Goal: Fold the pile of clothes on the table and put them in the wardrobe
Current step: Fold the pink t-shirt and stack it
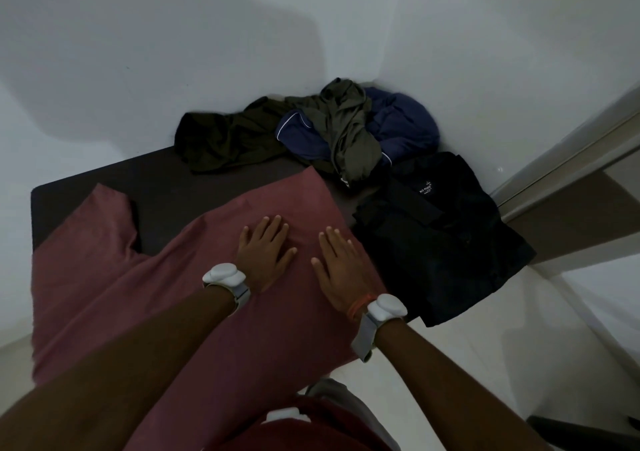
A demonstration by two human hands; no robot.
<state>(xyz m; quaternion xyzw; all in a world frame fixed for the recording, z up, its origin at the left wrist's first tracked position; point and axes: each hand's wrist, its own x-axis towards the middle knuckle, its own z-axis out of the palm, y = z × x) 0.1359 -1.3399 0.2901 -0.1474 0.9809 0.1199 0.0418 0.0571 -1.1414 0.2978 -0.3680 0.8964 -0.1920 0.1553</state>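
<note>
Both hands, left [265, 255] and right [341, 270], press spread fingers [277, 224] flat on the shirt [145, 298], smoothing it on the worktop [162, 177] for folding.

Black garment [450, 243] label [426, 188], lettering perhaps illegible

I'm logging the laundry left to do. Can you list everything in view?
dusty-red cloth garment: one, red, spread flat across the table's near side
dark rectangular table: one, dark, against the wall
folded black garments: one stack, black, table's right end
unfolded clothes pile: one heap, olive, navy, dark green, far corner
white wrist devices: two, white, one per wrist
orange wrist thread: one, orange, right wrist
left hand: one, flat on the red garment
right hand: one, flat on the red garment
</note>
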